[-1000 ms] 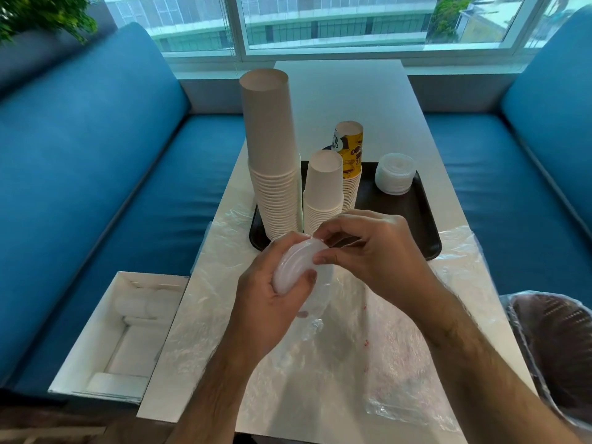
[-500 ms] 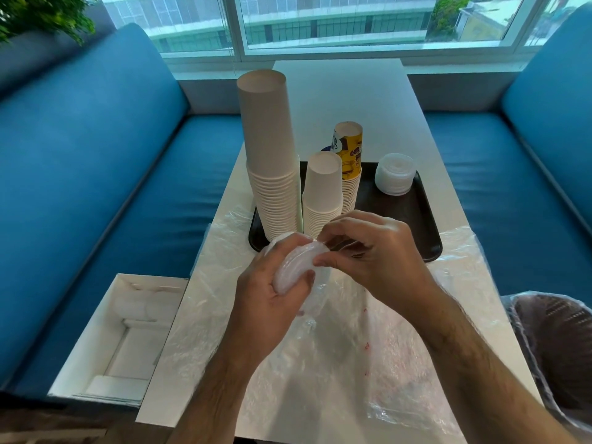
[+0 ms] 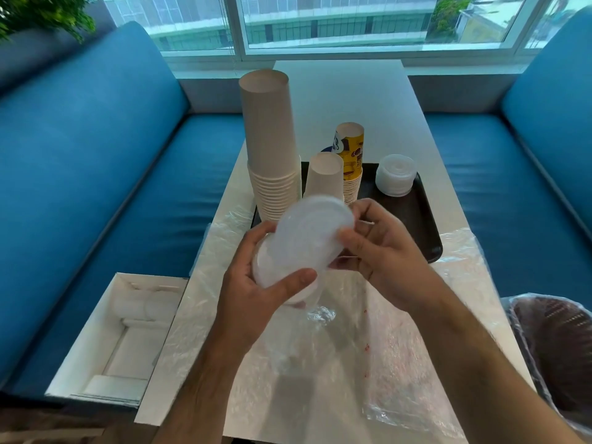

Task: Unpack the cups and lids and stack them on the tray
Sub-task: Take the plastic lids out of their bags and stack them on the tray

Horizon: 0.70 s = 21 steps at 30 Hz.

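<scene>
- The left hand [image 3: 253, 283] grips a stack of translucent white lids [image 3: 304, 241] from below, thumb curled over the near edge and fingers wrapped behind; the right hand [image 3: 378, 251] pinches the far right edge of the topmost lid between thumb and fingers; the stack is held tilted in the air above the near end of the table, just in front of the tray
- At far left, an open white cardboard box [image 3: 105, 341] sits on the blue bench seat [image 3: 96, 193], touching the table's left edge; white packing shapes lie inside it
- Crumpled clear plastic wrap [image 3: 320, 363] covers the near half of the white table [image 3: 339, 100], beneath both forearms
- On the dark tray's [image 3: 423, 219] left end stands a tall stack of plain paper cups [image 3: 272, 149], upside down; just right of it a shorter plain cup stack [image 3: 323, 177], partly hidden by the held lids; behind that a stack topped by a yellow printed cup [image 3: 350, 152]
- At the tray's far right corner rests a small pile of clear lids [image 3: 395, 174], apart from the cups
- At far right, a bin lined with a plastic bag [image 3: 557, 354] stands beside the table
</scene>
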Available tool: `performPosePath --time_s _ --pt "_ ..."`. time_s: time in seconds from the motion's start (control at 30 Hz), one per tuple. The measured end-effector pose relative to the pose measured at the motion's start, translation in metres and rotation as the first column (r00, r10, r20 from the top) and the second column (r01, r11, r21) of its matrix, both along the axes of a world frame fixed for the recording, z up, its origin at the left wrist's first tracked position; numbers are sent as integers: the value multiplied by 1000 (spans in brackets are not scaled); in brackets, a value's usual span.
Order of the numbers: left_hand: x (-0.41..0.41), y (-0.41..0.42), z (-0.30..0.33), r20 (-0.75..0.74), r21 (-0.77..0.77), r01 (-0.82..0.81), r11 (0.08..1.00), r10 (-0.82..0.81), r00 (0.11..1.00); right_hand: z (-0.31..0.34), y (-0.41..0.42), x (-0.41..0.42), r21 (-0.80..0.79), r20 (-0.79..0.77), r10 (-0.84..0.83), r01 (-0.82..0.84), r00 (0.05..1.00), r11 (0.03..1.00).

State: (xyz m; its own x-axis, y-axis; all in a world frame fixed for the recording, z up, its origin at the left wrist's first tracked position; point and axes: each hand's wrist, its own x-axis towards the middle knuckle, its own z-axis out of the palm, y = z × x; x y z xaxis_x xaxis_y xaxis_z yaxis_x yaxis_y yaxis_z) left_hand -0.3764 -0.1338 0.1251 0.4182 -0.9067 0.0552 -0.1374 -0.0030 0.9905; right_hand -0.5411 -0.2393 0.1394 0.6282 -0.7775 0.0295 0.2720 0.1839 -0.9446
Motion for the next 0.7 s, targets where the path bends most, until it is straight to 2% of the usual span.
performPosePath --time_s 0.07,0.1,0.2,0.33,0.47,0.7 --pt "1 1 -3 -6 -10 -26 1000 26 1000 -3 -4 1 254 151 -142 101 978 962" --pt "1 1 -5 -3 -12 -43 999 43 999 -5 -7 0 346 167 -215 147 962 927" --pt "1 1 -11 20 -36 -77 996 78 997 -14 -20 -6 426 99 -313 245 944 871" --pt "3 3 -13 24 -18 -100 995 100 995 -30 -42 -28 277 -104 -385 398 917 875" --pt "2 5 -15 25 3 -98 995 98 995 -56 -81 -57 162 -362 -477 558 801 814" --pt "-1 6 -11 10 32 -86 996 86 996 -104 -130 -74 -3 -651 -421 553 631 833"
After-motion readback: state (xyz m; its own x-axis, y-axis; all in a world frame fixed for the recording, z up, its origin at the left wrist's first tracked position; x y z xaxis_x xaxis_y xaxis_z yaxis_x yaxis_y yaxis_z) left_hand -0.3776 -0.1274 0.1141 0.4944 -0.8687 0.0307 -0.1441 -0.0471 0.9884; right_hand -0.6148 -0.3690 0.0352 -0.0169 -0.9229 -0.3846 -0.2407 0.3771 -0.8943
